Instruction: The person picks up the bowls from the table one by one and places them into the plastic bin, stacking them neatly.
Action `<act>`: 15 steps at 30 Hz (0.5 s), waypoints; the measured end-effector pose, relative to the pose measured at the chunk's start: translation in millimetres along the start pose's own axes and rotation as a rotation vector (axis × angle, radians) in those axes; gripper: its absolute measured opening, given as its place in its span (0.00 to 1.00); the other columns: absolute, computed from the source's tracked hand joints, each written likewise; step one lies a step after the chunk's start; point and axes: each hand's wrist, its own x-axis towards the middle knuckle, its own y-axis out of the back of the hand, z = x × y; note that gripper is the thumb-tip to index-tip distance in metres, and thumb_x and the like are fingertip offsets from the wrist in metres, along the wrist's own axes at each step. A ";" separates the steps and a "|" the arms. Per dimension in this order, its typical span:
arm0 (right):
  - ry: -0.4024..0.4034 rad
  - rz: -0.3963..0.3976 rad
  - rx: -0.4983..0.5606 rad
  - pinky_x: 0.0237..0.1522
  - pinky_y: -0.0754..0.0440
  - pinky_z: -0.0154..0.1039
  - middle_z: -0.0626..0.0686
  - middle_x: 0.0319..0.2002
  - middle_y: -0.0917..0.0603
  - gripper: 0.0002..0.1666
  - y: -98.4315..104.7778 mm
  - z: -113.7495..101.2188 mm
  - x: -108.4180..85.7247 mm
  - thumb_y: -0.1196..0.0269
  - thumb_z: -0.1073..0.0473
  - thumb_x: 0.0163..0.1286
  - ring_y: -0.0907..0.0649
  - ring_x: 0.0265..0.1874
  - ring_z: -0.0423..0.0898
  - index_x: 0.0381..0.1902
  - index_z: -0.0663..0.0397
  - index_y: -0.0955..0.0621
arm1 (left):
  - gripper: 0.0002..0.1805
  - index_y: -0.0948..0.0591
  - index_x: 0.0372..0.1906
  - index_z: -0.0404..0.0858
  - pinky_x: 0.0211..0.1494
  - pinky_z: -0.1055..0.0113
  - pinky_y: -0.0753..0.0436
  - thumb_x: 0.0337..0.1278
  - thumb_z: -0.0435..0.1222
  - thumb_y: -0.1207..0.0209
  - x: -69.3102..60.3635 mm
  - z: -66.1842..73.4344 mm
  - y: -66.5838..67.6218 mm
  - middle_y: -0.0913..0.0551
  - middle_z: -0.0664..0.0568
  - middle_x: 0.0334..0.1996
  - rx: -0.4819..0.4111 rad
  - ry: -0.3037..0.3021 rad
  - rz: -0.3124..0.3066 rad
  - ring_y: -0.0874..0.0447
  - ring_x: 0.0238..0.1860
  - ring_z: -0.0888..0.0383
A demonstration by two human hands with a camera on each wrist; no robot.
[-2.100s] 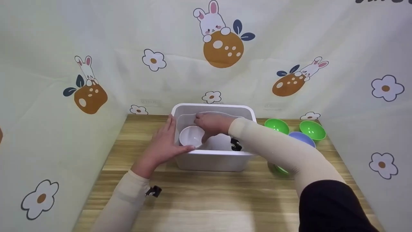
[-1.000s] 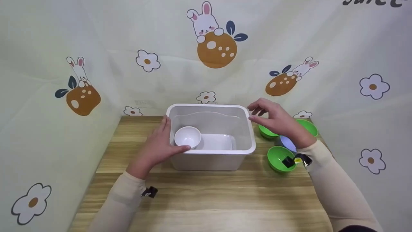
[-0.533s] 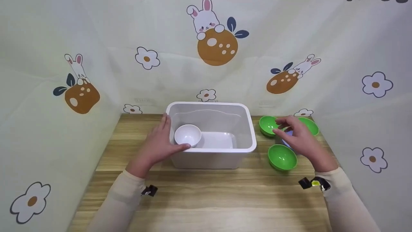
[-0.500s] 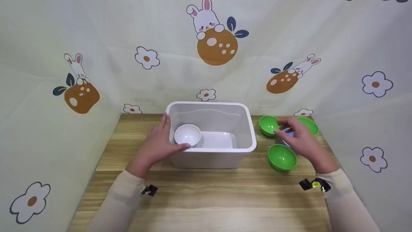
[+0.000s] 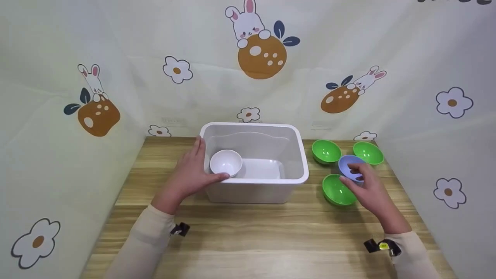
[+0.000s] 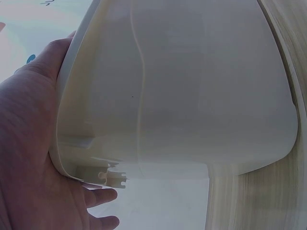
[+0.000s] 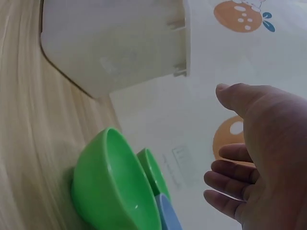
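My left hand [image 5: 189, 174] rests on the left front corner of a white plastic bin [image 5: 248, 193], thumb along the front rim and fingers at the left side. Inside the bin, at its left, stands a white bowl [image 5: 226, 162]. To the right, my right hand [image 5: 371, 190] hovers above a blue bowl [image 5: 348, 162] and partly hides it; its fingers are loosely bent with nothing between them. In the right wrist view the hand [image 7: 276, 153] is apart from the near green bowl [image 7: 112, 187].
Three green bowls surround the blue one: a back left bowl [image 5: 326, 151], a back right bowl [image 5: 369, 152] and a front bowl [image 5: 338, 189]. A printed curtain [image 5: 186, 100] closes off the back and sides of the wooden table [image 5: 248, 240].
My right hand has come out of the bin, leaving the white bowl inside, and moved right and then nearer over the bowls. The left hand has stayed on the bin.
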 end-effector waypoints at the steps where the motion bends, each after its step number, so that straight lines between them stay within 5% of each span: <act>1: -0.011 0.006 -0.009 0.55 0.18 0.36 0.67 0.58 0.17 0.27 -0.5 1.9 -3.2 0.27 0.57 0.79 0.16 0.55 0.63 0.67 0.68 0.20 | 0.85 0.58 0.90 0.29 0.85 0.28 0.49 0.46 0.82 0.33 0.1 -0.2 -0.2 0.60 0.35 0.90 0.000 0.005 -0.004 0.52 0.86 0.25; 10: -0.076 0.043 -0.058 0.56 0.20 0.64 0.71 0.63 0.21 0.35 -4.4 14.0 -24.6 0.26 0.53 0.77 0.18 0.58 0.70 0.69 0.73 0.24 | 0.86 0.59 0.90 0.29 0.85 0.29 0.49 0.45 0.83 0.34 0.9 1.3 -0.2 0.62 0.36 0.91 0.009 0.019 -0.020 0.53 0.87 0.27; 15: -0.119 0.051 -0.080 0.55 0.21 0.67 0.73 0.62 0.22 0.39 -9.7 20.3 -33.4 0.25 0.51 0.77 0.20 0.60 0.70 0.70 0.75 0.27 | 0.86 0.58 0.90 0.29 0.85 0.27 0.49 0.45 0.83 0.33 1.1 1.4 -0.2 0.61 0.35 0.91 0.007 0.022 -0.012 0.52 0.86 0.26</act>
